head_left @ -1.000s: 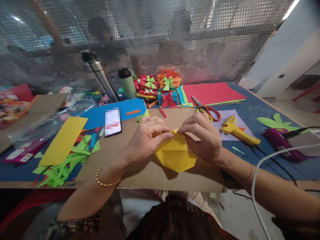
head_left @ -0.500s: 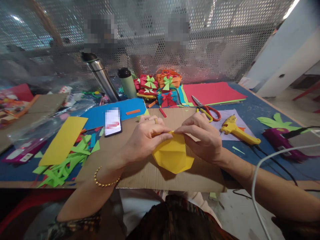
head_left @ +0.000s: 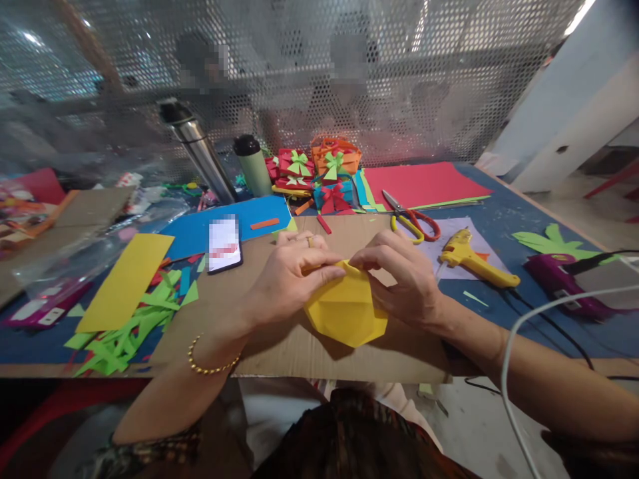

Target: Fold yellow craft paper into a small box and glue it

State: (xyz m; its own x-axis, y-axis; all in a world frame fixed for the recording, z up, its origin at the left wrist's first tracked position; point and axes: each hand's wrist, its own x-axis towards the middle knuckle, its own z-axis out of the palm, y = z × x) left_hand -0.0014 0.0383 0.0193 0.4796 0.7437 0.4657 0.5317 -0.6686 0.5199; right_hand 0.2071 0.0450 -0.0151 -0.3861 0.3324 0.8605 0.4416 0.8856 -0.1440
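Observation:
A folded piece of yellow paper [head_left: 347, 309] with visible creases is held between both hands, over a sheet of brown cardboard [head_left: 279, 346]. My left hand [head_left: 294, 273] pinches its upper left edge between thumb and fingers. At the upper right edge, my right hand [head_left: 402, 276] is closed on the same paper, its fingertips close to the left thumb. The far side of the paper is hidden behind the fingers. Left of the hands a phone [head_left: 224, 245] lies on the cardboard. Scissors [head_left: 412, 216] with red and yellow handles rest just beyond my right hand.
A yellow glue gun [head_left: 474, 259] with a cable lies at right, beside a purple box [head_left: 564, 286]. Green paper strips [head_left: 127, 332] and a yellow sheet [head_left: 127, 283] are at left. A steel flask [head_left: 200, 150], a green bottle [head_left: 254, 166] and small paper bags [head_left: 333, 159] stand behind.
My right hand's fingers have shifted slightly along the paper's top edge. My left hand keeps its pinch, and the paper stays almost in place.

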